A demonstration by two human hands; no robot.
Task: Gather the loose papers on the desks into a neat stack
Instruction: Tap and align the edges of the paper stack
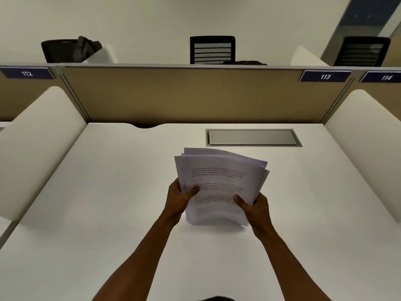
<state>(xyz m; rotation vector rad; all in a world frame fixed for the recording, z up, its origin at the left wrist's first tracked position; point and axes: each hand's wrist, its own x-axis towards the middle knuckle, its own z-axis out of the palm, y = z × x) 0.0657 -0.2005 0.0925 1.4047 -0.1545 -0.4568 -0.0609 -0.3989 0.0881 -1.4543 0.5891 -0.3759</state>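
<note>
Both hands are gripping one stack of printed papers (221, 183) above the white surface (108, 203), sheets fanned and uneven at the far edges, not squared. Left hand (179, 199) is clamping the stack's left edge, thumb lying on the top page, remaining fingers hidden underneath. Right hand (252, 208) is clamping the lower right corner, thumb on top too, fingers tucked under. Top sheet is showing several blocks of black text, too blurred to read. Stack is bowing slightly, its near edge hanging close over the surface between the two wrists and casting a soft shadow just below; cannot tell whether that edge is touching. Just beyond the hands, to the right, a grey metal cable flap (252, 137) is sitting flush in the surface. Further beyond, a tan partition panel (184, 94) is closing off the back, carrying a blue number plate 113 (325, 76) beyond the right hand, plate 114 (386, 77) further right, and plate 112 (27, 73) far off past the left hand. White rounded side dividers (43, 137) are flanking the hands on both sides. Over the partition, a black mesh office chair (212, 49) is standing straight ahead, another dark chair (362, 51) off to the right, and a dark bag (71, 49) off to the left.
</note>
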